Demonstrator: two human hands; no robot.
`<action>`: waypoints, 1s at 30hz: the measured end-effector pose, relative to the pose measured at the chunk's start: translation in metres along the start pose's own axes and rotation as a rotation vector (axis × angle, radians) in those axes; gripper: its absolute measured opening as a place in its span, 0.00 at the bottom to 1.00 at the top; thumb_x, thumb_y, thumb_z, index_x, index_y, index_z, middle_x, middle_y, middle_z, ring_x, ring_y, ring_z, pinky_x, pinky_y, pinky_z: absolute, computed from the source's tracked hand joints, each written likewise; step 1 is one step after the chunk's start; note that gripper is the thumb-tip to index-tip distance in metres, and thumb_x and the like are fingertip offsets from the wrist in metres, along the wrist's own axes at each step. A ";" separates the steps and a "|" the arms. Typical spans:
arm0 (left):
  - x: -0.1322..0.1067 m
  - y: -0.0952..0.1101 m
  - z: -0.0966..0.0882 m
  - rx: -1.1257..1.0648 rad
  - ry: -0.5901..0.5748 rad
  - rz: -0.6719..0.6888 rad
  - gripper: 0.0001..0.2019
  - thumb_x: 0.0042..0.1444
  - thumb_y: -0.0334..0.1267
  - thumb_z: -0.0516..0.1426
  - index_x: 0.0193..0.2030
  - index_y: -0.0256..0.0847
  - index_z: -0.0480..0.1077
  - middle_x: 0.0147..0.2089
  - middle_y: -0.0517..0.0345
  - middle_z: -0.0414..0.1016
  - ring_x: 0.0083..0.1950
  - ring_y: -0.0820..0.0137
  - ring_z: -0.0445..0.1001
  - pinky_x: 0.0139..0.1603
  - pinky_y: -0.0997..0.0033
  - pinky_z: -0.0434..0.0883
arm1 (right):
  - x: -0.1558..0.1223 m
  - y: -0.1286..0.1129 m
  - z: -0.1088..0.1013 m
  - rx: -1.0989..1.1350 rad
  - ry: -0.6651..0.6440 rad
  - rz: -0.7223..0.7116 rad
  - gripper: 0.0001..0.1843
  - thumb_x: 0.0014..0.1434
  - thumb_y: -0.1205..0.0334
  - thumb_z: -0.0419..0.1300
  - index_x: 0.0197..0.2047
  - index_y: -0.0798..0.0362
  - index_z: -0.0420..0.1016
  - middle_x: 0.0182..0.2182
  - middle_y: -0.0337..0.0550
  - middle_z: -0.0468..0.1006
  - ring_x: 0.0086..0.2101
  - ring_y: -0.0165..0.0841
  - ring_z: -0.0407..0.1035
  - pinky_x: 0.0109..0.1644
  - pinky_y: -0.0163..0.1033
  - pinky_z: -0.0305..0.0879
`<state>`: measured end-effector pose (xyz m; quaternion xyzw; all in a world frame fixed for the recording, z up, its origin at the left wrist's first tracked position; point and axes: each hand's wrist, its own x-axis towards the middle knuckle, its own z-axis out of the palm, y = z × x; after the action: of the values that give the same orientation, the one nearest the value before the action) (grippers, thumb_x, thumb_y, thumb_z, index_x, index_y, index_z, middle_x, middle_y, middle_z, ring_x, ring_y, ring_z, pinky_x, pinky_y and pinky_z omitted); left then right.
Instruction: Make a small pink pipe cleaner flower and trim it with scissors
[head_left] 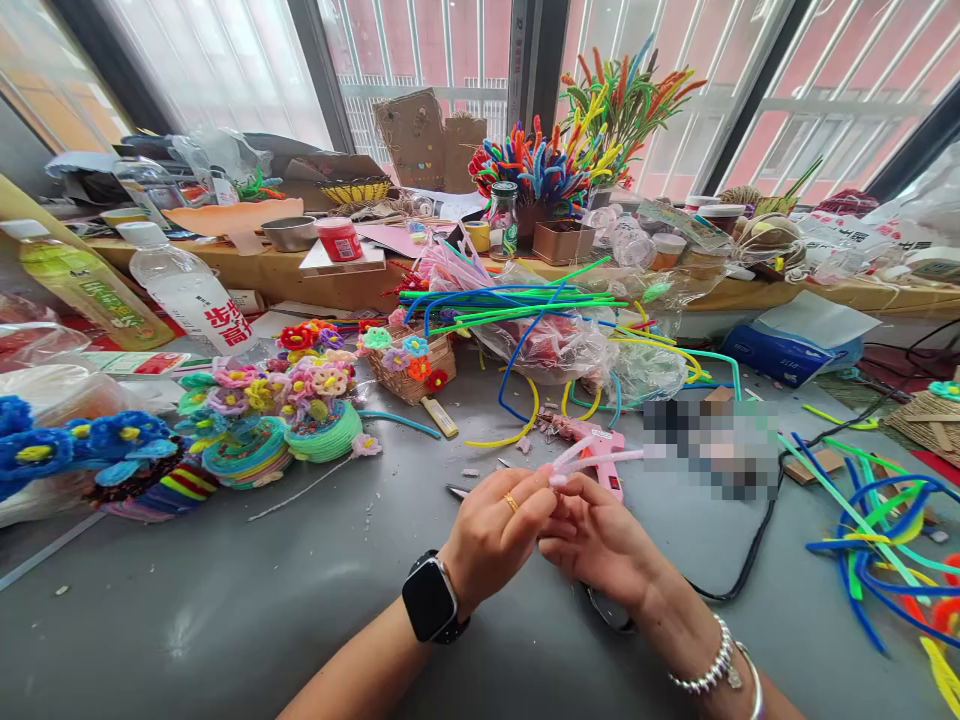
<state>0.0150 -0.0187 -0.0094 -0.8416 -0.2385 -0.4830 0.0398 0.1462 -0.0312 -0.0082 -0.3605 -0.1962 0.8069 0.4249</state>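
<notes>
Above the middle of the grey table, my left hand (499, 525) and my right hand (600, 535) meet with bent fingertips. Both pinch a pale pink pipe cleaner (604, 458), which is bent into loops at the fingertips with one end pointing right. Just behind my right hand lies a pink glue gun (609, 470), partly covered by it. Metal scissors, apparently, lie under my hands: a pointed tip (456, 491) shows to the left, and a dark handle (609, 610) shows below. A pink pipe cleaner flower (366, 445) on a thin stem rests farther left.
Flower-topped pots (322, 432) and a small woven basket (412, 370) stand left. Green and blue pipe cleaners (517, 300) lie over plastic bags behind. More loose pipe cleaners (874, 540) spread at right, near a black cable (750, 560). Bottles (191, 290) stand at left.
</notes>
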 end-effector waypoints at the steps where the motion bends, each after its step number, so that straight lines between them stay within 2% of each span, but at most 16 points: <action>1: 0.000 0.001 0.000 -0.032 0.037 -0.078 0.13 0.48 0.24 0.53 0.38 0.41 0.57 0.33 0.56 0.73 0.36 0.72 0.73 0.36 0.74 0.69 | 0.000 -0.001 -0.001 0.038 -0.024 0.023 0.08 0.42 0.62 0.58 0.21 0.56 0.62 0.17 0.31 0.53 0.17 0.21 0.44 0.19 0.29 0.41; 2: 0.000 0.001 0.001 -0.070 0.078 -0.197 0.12 0.48 0.24 0.54 0.37 0.42 0.57 0.32 0.58 0.72 0.35 0.73 0.72 0.36 0.75 0.69 | 0.000 -0.001 -0.002 0.025 -0.029 -0.008 0.07 0.43 0.61 0.58 0.22 0.56 0.64 0.17 0.31 0.55 0.17 0.21 0.46 0.19 0.29 0.43; 4: 0.003 0.001 0.001 -0.189 0.135 -0.494 0.10 0.48 0.28 0.54 0.35 0.42 0.57 0.29 0.62 0.67 0.31 0.75 0.71 0.34 0.75 0.69 | -0.002 -0.004 -0.003 -0.158 0.005 -0.187 0.07 0.46 0.60 0.56 0.25 0.56 0.66 0.19 0.33 0.59 0.19 0.22 0.50 0.21 0.29 0.47; 6: 0.006 0.000 0.001 -0.386 0.130 -0.753 0.09 0.49 0.32 0.55 0.34 0.42 0.56 0.28 0.64 0.63 0.28 0.77 0.69 0.32 0.75 0.70 | -0.004 -0.008 -0.004 -0.516 0.074 -0.464 0.07 0.49 0.60 0.54 0.28 0.56 0.67 0.21 0.36 0.62 0.21 0.24 0.54 0.24 0.31 0.51; 8: 0.009 -0.001 0.001 -0.581 0.100 -0.910 0.10 0.49 0.36 0.54 0.34 0.42 0.54 0.28 0.65 0.61 0.28 0.77 0.68 0.31 0.74 0.70 | -0.006 -0.011 -0.005 -0.920 0.205 -0.804 0.06 0.48 0.65 0.56 0.32 0.54 0.68 0.28 0.39 0.66 0.24 0.26 0.57 0.27 0.33 0.56; 11: 0.011 -0.003 0.000 -0.698 0.077 -0.980 0.11 0.49 0.37 0.55 0.34 0.42 0.54 0.28 0.66 0.60 0.27 0.78 0.67 0.32 0.74 0.69 | -0.007 -0.014 -0.007 -1.360 0.273 -1.192 0.10 0.48 0.70 0.56 0.36 0.53 0.69 0.33 0.43 0.67 0.32 0.31 0.63 0.35 0.36 0.61; 13: 0.011 -0.003 0.001 -0.687 0.060 -0.984 0.11 0.48 0.37 0.55 0.34 0.41 0.54 0.28 0.65 0.60 0.28 0.78 0.67 0.33 0.74 0.69 | -0.007 -0.014 -0.008 -1.522 0.249 -1.312 0.09 0.50 0.71 0.55 0.37 0.53 0.69 0.33 0.44 0.68 0.36 0.33 0.64 0.39 0.37 0.62; 15: 0.011 -0.002 0.001 -0.660 0.047 -0.979 0.12 0.48 0.37 0.56 0.34 0.41 0.54 0.28 0.65 0.61 0.28 0.78 0.67 0.33 0.74 0.69 | -0.007 -0.012 -0.009 -1.612 0.249 -1.367 0.08 0.52 0.71 0.54 0.37 0.54 0.68 0.32 0.44 0.69 0.35 0.33 0.64 0.39 0.38 0.63; 18: 0.010 -0.002 0.003 -0.622 0.033 -0.960 0.11 0.49 0.38 0.55 0.35 0.41 0.55 0.28 0.65 0.61 0.28 0.77 0.67 0.33 0.73 0.69 | -0.005 -0.010 -0.010 -1.645 0.279 -1.391 0.07 0.53 0.71 0.53 0.35 0.55 0.68 0.30 0.44 0.70 0.33 0.33 0.64 0.37 0.38 0.63; 21: 0.010 -0.002 0.003 -0.548 0.033 -0.927 0.09 0.49 0.37 0.54 0.34 0.40 0.56 0.28 0.64 0.61 0.28 0.77 0.68 0.33 0.74 0.70 | -0.004 -0.008 -0.008 -1.537 0.303 -1.287 0.05 0.53 0.70 0.53 0.32 0.55 0.69 0.29 0.43 0.69 0.31 0.32 0.63 0.34 0.37 0.62; 25: 0.009 -0.002 0.002 -0.461 0.043 -0.873 0.08 0.49 0.36 0.55 0.33 0.41 0.57 0.29 0.64 0.62 0.29 0.77 0.69 0.35 0.73 0.70 | -0.002 -0.006 -0.004 -1.182 0.313 -0.954 0.05 0.53 0.63 0.55 0.27 0.54 0.69 0.26 0.40 0.67 0.25 0.28 0.60 0.28 0.34 0.58; 30: 0.010 0.000 0.000 -0.498 0.082 -0.838 0.10 0.47 0.35 0.56 0.31 0.41 0.56 0.27 0.64 0.64 0.31 0.76 0.70 0.37 0.73 0.70 | 0.000 -0.007 -0.002 -0.544 0.201 -0.458 0.11 0.47 0.56 0.60 0.24 0.55 0.67 0.17 0.34 0.61 0.19 0.24 0.52 0.22 0.31 0.48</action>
<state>0.0192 -0.0154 -0.0006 -0.6373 -0.4325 -0.5324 -0.3511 0.1511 -0.0277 -0.0051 -0.4843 -0.4365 0.5699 0.5001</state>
